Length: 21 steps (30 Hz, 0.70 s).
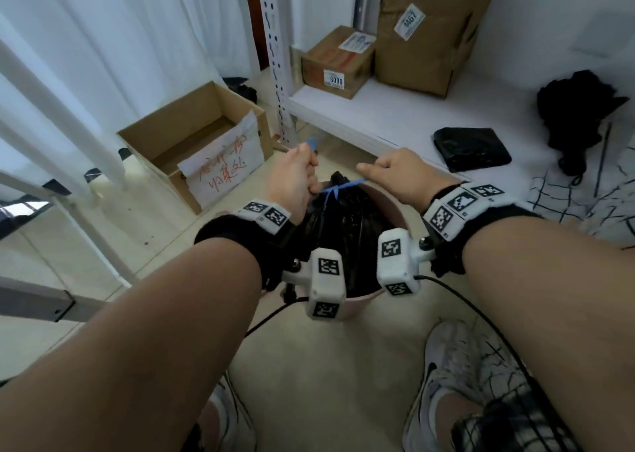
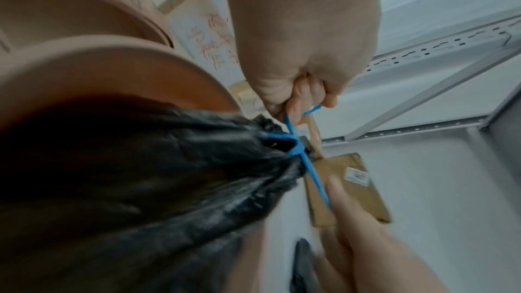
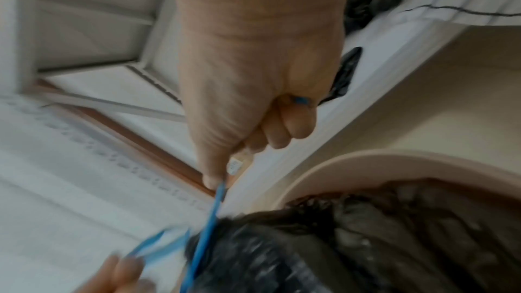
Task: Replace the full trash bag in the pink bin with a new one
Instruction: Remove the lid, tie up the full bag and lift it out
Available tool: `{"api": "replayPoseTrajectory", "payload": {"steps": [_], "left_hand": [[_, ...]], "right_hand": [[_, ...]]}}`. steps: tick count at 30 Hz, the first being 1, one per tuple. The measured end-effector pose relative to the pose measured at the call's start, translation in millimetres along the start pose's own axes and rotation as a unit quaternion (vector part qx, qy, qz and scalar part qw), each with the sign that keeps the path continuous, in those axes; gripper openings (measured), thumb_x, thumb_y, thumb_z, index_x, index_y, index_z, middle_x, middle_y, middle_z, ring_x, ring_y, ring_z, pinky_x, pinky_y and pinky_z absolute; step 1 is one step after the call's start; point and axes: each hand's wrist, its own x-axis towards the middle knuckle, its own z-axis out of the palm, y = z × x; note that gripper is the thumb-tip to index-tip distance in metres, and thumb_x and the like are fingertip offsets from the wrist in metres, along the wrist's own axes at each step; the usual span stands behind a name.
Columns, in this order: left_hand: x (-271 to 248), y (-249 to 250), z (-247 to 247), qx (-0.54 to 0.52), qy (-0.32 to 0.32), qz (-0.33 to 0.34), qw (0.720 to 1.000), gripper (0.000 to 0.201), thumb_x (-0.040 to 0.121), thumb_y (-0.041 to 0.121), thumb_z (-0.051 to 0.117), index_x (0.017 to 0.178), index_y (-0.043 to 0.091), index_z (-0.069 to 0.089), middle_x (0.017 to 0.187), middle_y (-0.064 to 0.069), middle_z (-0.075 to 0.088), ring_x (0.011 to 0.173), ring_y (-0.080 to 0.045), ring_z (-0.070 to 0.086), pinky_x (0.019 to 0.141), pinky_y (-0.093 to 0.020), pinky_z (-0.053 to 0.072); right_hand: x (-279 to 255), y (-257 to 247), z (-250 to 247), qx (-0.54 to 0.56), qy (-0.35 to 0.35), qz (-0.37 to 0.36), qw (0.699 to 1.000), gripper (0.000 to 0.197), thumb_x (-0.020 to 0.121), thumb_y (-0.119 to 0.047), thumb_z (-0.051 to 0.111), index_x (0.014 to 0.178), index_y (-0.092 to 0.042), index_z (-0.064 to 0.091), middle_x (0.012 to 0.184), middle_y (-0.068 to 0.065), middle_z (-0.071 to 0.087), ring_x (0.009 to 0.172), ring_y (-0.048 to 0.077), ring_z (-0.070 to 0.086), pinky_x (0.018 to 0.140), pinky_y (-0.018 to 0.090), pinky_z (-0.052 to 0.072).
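Note:
A full black trash bag (image 1: 347, 221) sits in the pink bin (image 1: 357, 305) on the floor between my feet. Its gathered neck (image 2: 270, 142) is cinched by a blue drawstring (image 1: 338, 188) knotted on top. My left hand (image 1: 295, 176) grips one end of the string, with a loose tip sticking out past the fist. My right hand (image 1: 395, 173) pinches the other end (image 3: 208, 217) and holds it taut. The two hands sit on opposite sides of the knot (image 2: 297, 150). On the white shelf lies a folded black bag (image 1: 470, 147).
An open cardboard box (image 1: 192, 138) with a handwritten paper stands on the floor to the left. The low white shelf (image 1: 395, 114) behind the bin carries two parcels (image 1: 338, 61) and a black cloth bundle (image 1: 580, 114). A perforated rack post (image 1: 276, 56) rises beside it. Cables trail over the floor.

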Motion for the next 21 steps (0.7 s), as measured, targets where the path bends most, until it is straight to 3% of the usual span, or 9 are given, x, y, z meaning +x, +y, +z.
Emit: {"api": "replayPoseTrajectory", "payload": {"steps": [3,5,8,10,11,14,17,19,21], "left_hand": [[6,-14,-29,0.146,-0.003,0.018,0.989,0.034,0.097,0.024,0.034,0.064,0.016,0.040,0.043,0.008,0.031,0.036,-0.009,0.028,0.049,-0.027,0.021],[6,-17,-36,0.272,-0.028,0.053,0.960,0.036,0.097,0.028,0.036,0.063,0.018,0.043,0.052,0.002,0.038,0.047,-0.015,0.035,0.054,-0.030,0.027],[1,-12,-27,0.499,-0.110,0.103,0.853,0.028,0.101,0.025,0.035,0.078,0.014,0.047,0.067,-0.001,0.043,0.065,-0.018,0.042,0.064,-0.027,0.026],[3,-10,-26,0.604,-0.140,0.136,0.773,0.019,0.098,0.028,0.044,0.092,0.011,0.052,0.081,-0.004,0.049,0.079,-0.022,0.050,0.065,-0.024,0.026],[4,-11,-28,0.630,-0.156,0.130,0.749,0.024,0.095,0.030,0.050,0.102,0.008,0.054,0.092,-0.008,0.052,0.089,-0.025,0.054,0.071,-0.026,0.032],[1,-16,-35,0.681,-0.226,0.099,0.690,0.050,0.087,0.030,0.061,0.131,0.009,0.048,0.124,-0.014,0.053,0.113,-0.030,0.053,0.094,-0.034,0.041],[-11,-30,-33,0.741,-0.288,0.027,0.606,0.055,0.092,0.028,0.057,0.140,0.011,0.039,0.139,-0.012,0.049,0.125,-0.028,0.049,0.103,-0.033,0.037],[-14,-41,-28,0.764,-0.300,-0.026,0.571,0.056,0.095,0.028,0.050,0.145,0.011,0.031,0.141,-0.014,0.047,0.128,-0.030,0.047,0.106,-0.035,0.036],[-14,-49,-24,0.766,-0.307,-0.037,0.564,0.053,0.096,0.027,0.047,0.144,0.011,0.031,0.139,-0.016,0.049,0.127,-0.032,0.048,0.107,-0.038,0.037]], "right_hand": [[-4,20,3,-0.136,-0.068,0.029,0.988,0.054,0.095,-0.035,0.052,0.046,-0.016,0.038,0.048,0.002,0.036,0.047,0.014,0.035,0.052,0.030,0.026],[-3,25,8,-0.188,-0.097,0.050,0.976,0.054,0.096,-0.037,0.049,0.047,-0.016,0.040,0.051,0.004,0.040,0.053,0.022,0.043,0.059,0.028,0.031],[7,17,16,-0.239,-0.065,0.027,0.969,0.043,0.095,-0.035,0.047,0.057,-0.017,0.042,0.072,0.012,0.056,0.080,0.031,0.058,0.068,0.030,0.036],[6,8,20,-0.214,-0.061,-0.016,0.975,0.023,0.093,-0.035,0.050,0.081,-0.016,0.051,0.097,0.014,0.058,0.096,0.030,0.058,0.079,0.032,0.042],[3,2,21,-0.198,-0.086,-0.035,0.976,0.024,0.091,-0.038,0.053,0.101,-0.016,0.054,0.108,0.012,0.056,0.105,0.029,0.056,0.087,0.033,0.042],[-8,1,34,-0.224,-0.240,-0.059,0.943,0.079,0.080,-0.063,0.054,0.145,-0.022,0.033,0.148,0.009,0.034,0.138,0.025,0.034,0.113,0.032,0.028],[-13,9,53,-0.333,-0.327,-0.003,0.885,0.089,0.080,-0.066,0.054,0.151,-0.034,0.009,0.161,0.000,-0.007,0.147,0.027,0.013,0.118,0.039,0.019],[-14,13,60,-0.390,-0.325,0.012,0.861,0.085,0.083,-0.065,0.050,0.150,-0.038,0.006,0.160,-0.003,-0.013,0.145,0.034,0.014,0.117,0.045,0.020],[-13,17,63,-0.407,-0.323,0.024,0.854,0.081,0.085,-0.063,0.049,0.149,-0.040,0.004,0.160,-0.003,-0.014,0.143,0.039,0.016,0.117,0.048,0.021]]}}
